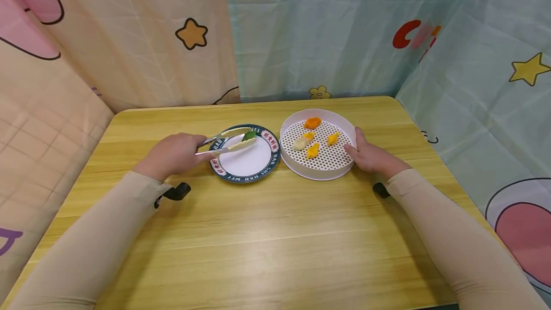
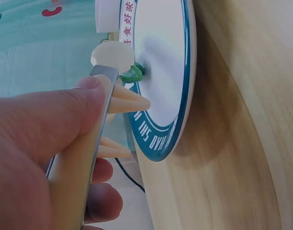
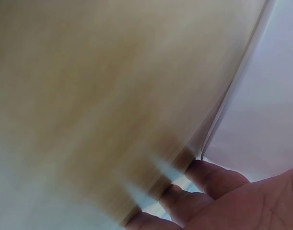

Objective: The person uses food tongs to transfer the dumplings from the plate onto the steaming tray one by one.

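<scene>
My left hand (image 1: 172, 153) grips a pair of tongs (image 1: 234, 146) with metal arms and cream-coloured tips. Between the tips is a small green piece (image 1: 249, 135), like a toy dumpling, over a white plate (image 1: 247, 162) with a dark teal lettered rim. In the left wrist view the green piece (image 2: 132, 74) shows partly behind the tongs, near the plate's surface. At the right, my right hand (image 1: 372, 157) holds the side of a round white steamer tray (image 1: 318, 174), thumb over its rim. Several small yellow, orange and whitish pieces lie on its perforated bottom.
Plate and tray stand side by side on a wooden table (image 1: 267, 233), toward its back edge. Printed curtains (image 1: 310, 32) hang behind the table and at both sides.
</scene>
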Action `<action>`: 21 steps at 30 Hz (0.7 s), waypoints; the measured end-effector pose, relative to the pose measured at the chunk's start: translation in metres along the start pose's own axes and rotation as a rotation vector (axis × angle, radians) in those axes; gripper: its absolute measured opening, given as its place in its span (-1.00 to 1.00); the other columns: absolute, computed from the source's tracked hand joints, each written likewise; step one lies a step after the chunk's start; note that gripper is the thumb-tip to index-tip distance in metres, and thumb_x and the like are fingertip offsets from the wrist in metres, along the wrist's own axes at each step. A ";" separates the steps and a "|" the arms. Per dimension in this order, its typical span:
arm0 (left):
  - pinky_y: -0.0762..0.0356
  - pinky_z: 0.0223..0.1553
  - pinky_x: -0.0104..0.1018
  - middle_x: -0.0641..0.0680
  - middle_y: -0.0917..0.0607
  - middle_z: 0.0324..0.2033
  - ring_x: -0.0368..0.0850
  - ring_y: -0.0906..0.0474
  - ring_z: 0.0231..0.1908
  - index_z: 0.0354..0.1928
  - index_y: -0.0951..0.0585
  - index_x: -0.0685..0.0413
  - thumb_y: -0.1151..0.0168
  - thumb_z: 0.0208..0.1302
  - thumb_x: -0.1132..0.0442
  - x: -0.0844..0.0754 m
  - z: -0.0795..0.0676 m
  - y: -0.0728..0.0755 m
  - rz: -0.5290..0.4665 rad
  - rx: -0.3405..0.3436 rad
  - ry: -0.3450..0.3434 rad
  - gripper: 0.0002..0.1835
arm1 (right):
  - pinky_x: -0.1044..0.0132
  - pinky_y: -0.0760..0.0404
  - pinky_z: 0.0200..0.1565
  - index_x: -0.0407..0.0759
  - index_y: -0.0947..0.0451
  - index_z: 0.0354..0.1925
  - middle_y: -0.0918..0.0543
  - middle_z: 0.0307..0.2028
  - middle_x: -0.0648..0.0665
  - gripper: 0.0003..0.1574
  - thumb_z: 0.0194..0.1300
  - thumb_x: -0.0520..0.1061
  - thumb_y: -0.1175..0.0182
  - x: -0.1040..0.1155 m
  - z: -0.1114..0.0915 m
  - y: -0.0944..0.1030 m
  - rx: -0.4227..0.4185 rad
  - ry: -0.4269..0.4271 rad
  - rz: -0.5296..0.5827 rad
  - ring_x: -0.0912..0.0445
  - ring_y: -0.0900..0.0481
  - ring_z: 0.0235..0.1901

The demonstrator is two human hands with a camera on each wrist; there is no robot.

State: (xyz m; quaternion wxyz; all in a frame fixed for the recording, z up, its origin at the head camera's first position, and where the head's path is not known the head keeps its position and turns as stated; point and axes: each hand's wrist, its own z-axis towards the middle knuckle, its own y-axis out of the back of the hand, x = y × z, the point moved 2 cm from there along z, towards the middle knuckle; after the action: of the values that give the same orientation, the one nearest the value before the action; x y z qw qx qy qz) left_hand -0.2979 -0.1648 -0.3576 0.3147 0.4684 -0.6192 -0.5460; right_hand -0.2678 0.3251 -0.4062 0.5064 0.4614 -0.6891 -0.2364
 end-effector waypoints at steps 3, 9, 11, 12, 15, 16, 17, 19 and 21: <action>-0.55 0.21 0.27 0.28 -0.73 0.12 0.18 -0.65 0.02 0.42 -0.52 0.20 -0.20 0.42 -0.37 0.001 0.000 0.001 0.005 0.002 0.008 -0.14 | -0.30 0.13 0.58 -0.39 0.78 0.55 0.39 0.62 -0.54 0.10 0.71 0.24 0.35 0.000 0.000 0.000 0.000 -0.002 -0.007 -0.45 0.17 0.62; -0.58 0.17 0.24 0.26 -0.75 0.06 0.16 -0.65 -0.04 0.41 -0.53 0.22 -0.22 0.42 -0.34 0.004 0.003 0.002 0.017 0.006 0.003 -0.17 | -0.30 0.13 0.58 -0.38 0.78 0.55 0.38 0.62 -0.55 0.10 0.71 0.24 0.35 0.000 0.000 0.000 -0.002 -0.002 -0.005 -0.45 0.17 0.62; -0.58 0.15 0.23 0.24 -0.76 0.03 0.14 -0.64 -0.06 0.40 -0.53 0.22 -0.22 0.43 -0.34 0.005 0.005 0.002 0.019 0.007 0.002 -0.18 | -0.30 0.13 0.58 -0.39 0.78 0.55 0.39 0.62 -0.54 0.10 0.71 0.23 0.34 0.000 0.000 0.000 -0.003 0.000 0.002 -0.44 0.17 0.62; -0.59 0.15 0.23 0.23 -0.76 0.02 0.14 -0.64 -0.08 0.39 -0.54 0.22 -0.22 0.43 -0.33 0.006 0.005 0.002 0.020 0.005 0.002 -0.18 | -0.30 0.14 0.58 -0.39 0.78 0.55 0.40 0.62 -0.54 0.10 0.71 0.23 0.34 0.001 0.000 0.000 -0.003 -0.001 0.004 -0.44 0.18 0.62; -0.59 0.14 0.23 0.23 -0.76 0.00 0.13 -0.64 -0.10 0.36 -0.56 0.23 -0.20 0.45 -0.32 0.008 0.006 0.002 0.020 0.003 0.001 -0.21 | -0.30 0.14 0.58 -0.37 0.79 0.55 0.40 0.63 -0.53 0.10 0.71 0.24 0.34 0.001 -0.001 0.000 0.001 -0.011 0.012 -0.44 0.19 0.63; -0.58 0.15 0.24 0.25 -0.76 0.02 0.14 -0.64 -0.09 0.36 -0.56 0.23 -0.20 0.45 -0.33 0.008 0.006 0.002 0.019 0.002 0.002 -0.21 | -0.30 0.15 0.58 -0.36 0.79 0.55 0.41 0.63 -0.53 0.10 0.71 0.24 0.34 0.001 -0.001 0.000 0.003 -0.016 0.014 -0.43 0.19 0.63; -0.58 0.16 0.25 0.26 -0.75 0.03 0.15 -0.64 -0.08 0.36 -0.56 0.23 -0.19 0.45 -0.32 0.009 0.006 0.002 0.016 0.000 0.002 -0.21 | -0.30 0.15 0.58 -0.35 0.80 0.55 0.41 0.63 -0.52 0.10 0.71 0.25 0.34 0.001 -0.001 0.000 0.005 -0.021 0.015 -0.43 0.19 0.63; -0.56 0.17 0.26 0.28 -0.75 0.06 0.17 -0.65 -0.06 0.36 -0.56 0.24 -0.18 0.46 -0.33 0.010 0.006 0.002 0.012 -0.003 0.004 -0.21 | -0.30 0.16 0.58 -0.34 0.81 0.55 0.42 0.63 -0.51 0.11 0.71 0.26 0.34 0.001 -0.001 0.000 0.008 -0.029 0.020 -0.43 0.20 0.63; -0.55 0.19 0.28 0.30 -0.74 0.09 0.19 -0.66 -0.02 0.36 -0.56 0.24 -0.18 0.46 -0.33 0.011 0.005 0.001 0.009 -0.009 0.004 -0.20 | -0.30 0.17 0.59 -0.32 0.81 0.55 0.43 0.63 -0.50 0.11 0.71 0.26 0.35 0.001 -0.001 0.000 0.009 -0.033 0.024 -0.42 0.21 0.63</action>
State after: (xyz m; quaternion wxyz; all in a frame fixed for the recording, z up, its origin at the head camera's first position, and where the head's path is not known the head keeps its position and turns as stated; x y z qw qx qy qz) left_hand -0.3070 -0.1733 -0.3591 0.3206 0.4650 -0.6184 -0.5464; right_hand -0.2669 0.3240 -0.4053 0.4957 0.4514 -0.7039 -0.2347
